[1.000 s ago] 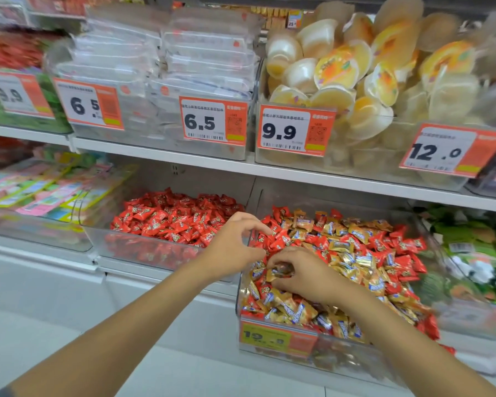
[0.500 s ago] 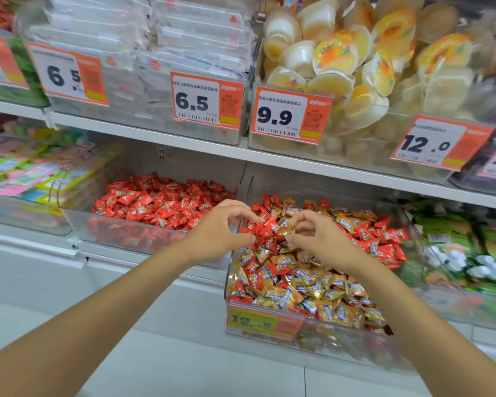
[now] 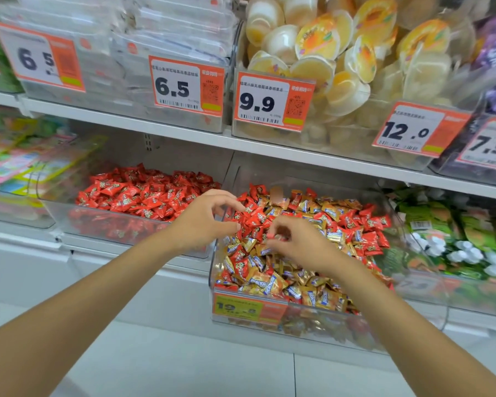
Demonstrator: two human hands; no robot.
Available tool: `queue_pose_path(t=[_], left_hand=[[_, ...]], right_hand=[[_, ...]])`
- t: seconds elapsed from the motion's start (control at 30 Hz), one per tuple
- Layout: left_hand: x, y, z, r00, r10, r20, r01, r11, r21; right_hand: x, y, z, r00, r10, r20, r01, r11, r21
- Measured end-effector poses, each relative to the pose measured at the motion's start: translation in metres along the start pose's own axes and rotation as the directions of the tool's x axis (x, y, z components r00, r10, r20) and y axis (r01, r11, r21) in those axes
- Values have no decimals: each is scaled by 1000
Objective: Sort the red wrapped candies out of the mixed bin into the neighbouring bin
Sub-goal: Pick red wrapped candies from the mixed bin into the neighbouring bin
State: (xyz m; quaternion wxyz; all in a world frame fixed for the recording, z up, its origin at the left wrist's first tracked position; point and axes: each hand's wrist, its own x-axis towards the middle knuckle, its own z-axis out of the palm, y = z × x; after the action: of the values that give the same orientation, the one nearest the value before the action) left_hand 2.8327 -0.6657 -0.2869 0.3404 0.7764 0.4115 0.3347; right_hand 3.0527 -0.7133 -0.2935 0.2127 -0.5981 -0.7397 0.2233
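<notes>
Over the mixed bin (image 3: 321,325), left hand (image 3: 204,222) and right hand (image 3: 304,247) curl fingers among red wrapped candies (image 3: 367,239); blur hides whether either grips one. Neighbouring bin (image 3: 98,224) stands just left of it.

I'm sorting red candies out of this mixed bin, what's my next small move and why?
Probably pinch the left hand on one of the red candies at its fingertips and carry it to the neighbouring bin. Its thumb and forefinger sit apart over a red cluster at the left edge of the mixed bin, beside that bin. The right hand is too blurred.
</notes>
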Motion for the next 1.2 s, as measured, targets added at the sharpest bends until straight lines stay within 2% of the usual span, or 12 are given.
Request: queue_pose_path(t=[0.07,0.1,0.17,0.3,0.4,0.57,0.63,0.73,0.87,1.03,1.13,1.2], left_hand=[[0,-1,0,1000,-5,0,5,1000,-2],[0,-1,0,1000,-6,-3,6,1000,-3],[0,-3,0,1000,1,-11,-2,1000,-6],[1,-4,1,1000,4,-16,-4,1000,-9],[1,-3,1,1000,18,-23,-18,1000,-4],[1,-4,1,999,24,-25,-24,1000,5],[1,-4,0,1000,25,-17,-25,1000,10],[0,-2,-1,999,32,-2,-32,999,35],[1,-2,-2,1000,7,13,-7,1000,30],[1,1,-2,1000,-16,22,15,999,37],[0,3,-2,1000,-18,17,17,998,56],[-1,5,-2,1000,-21,15,20,998,61]], right_hand=[[0,0,-11,994,81,-68,-64,972,227],[0,0,-13,994,85,-71,-66,970,235],[2,-7,-5,999,40,-14,-38,989,143],[7,-19,27,969,-28,244,66,987,-148],[13,-18,36,968,-54,244,122,954,-274],[18,-15,38,970,-56,235,112,966,-231],[19,-16,32,970,-67,235,91,991,-96],[19,-8,12,992,-53,115,42,994,103],[15,6,-12,996,88,17,-90,980,178],[12,-7,8,997,-6,71,-1,995,98],[18,-16,35,993,-40,111,64,973,-221],[24,-16,41,994,-45,100,76,940,-332]])
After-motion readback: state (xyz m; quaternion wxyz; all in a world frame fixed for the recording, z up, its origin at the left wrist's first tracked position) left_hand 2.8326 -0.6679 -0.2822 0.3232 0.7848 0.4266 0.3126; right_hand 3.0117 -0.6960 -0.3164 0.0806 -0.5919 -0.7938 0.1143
